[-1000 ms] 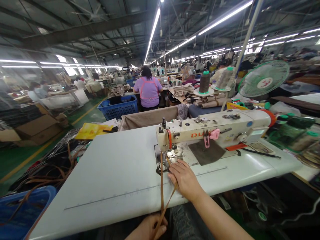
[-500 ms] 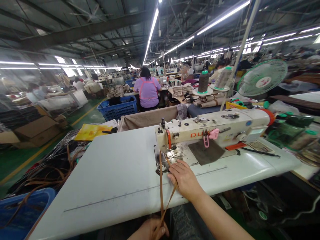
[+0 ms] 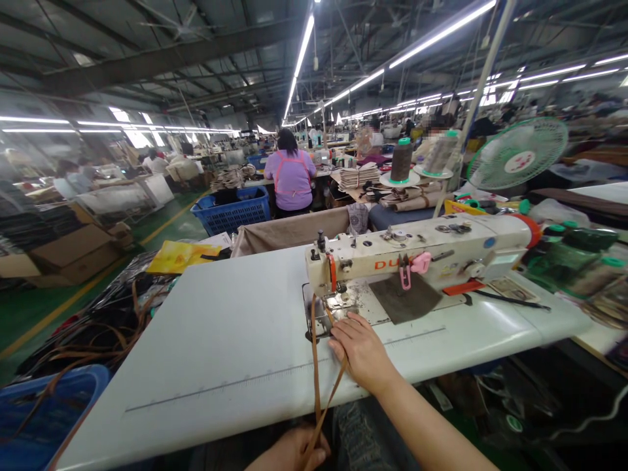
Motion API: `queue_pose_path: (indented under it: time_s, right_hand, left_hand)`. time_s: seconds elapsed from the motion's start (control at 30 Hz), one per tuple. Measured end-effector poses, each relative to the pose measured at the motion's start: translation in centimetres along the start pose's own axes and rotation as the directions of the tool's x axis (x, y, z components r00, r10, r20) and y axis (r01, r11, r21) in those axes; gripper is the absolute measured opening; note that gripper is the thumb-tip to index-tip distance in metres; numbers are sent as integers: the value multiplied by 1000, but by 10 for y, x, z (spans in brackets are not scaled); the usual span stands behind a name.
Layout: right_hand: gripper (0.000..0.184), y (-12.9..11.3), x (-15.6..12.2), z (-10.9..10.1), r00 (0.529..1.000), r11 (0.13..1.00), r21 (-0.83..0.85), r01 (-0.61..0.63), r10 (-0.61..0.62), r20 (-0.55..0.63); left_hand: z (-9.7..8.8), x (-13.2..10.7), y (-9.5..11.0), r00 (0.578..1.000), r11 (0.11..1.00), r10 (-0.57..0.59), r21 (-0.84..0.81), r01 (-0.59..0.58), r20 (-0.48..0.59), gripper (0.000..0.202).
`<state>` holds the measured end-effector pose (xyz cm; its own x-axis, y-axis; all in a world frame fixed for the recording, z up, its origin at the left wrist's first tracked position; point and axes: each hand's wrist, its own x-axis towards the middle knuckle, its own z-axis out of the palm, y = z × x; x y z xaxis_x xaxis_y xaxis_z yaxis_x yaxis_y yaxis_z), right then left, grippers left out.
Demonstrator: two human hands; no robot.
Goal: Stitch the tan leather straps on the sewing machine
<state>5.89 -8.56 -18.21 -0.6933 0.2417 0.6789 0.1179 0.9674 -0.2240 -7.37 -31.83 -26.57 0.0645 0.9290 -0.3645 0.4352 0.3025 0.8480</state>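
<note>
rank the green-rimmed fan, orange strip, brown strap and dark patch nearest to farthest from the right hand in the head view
1. Brown strap: touching the right hand
2. Dark patch: to its right
3. Orange strip: farther right
4. Green-rimmed fan: far right, beyond the sewing machine

The bench point(image 3: 235, 320) leaves passage at left; rightward, the brown strap point(image 3: 314, 356) and sewing machine point(image 3: 363, 252) stand in the way.

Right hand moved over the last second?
No, no clear shift in any direction: the right hand sits at the same spot relative to the sewing machine.
</note>
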Motion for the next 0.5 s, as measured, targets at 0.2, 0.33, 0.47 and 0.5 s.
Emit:
queue_pose_path:
  time_s: [0.2, 0.33, 0.47, 0.5]
  right_hand:
    - [24, -1, 1, -1, 1000, 1000, 7, 6, -6, 1]
    - [23, -1, 1, -2, 1000, 1000, 19, 3, -3, 1]
    - [25, -1, -2, -1, 1000, 1000, 4, -6, 6, 27]
    - [25, -1, -3, 0, 999, 1000, -8, -7, 7, 39]
  left_hand:
    - [8, 6, -9, 994, 998, 34, -45, -39, -104, 65]
    - [13, 5, -17, 994, 997, -72, 25, 74, -85, 59]
    - [10, 2, -23, 997, 997, -26, -77, 20, -76, 66]
    - [8, 3, -23, 999, 996, -7, -84, 3, -48, 66]
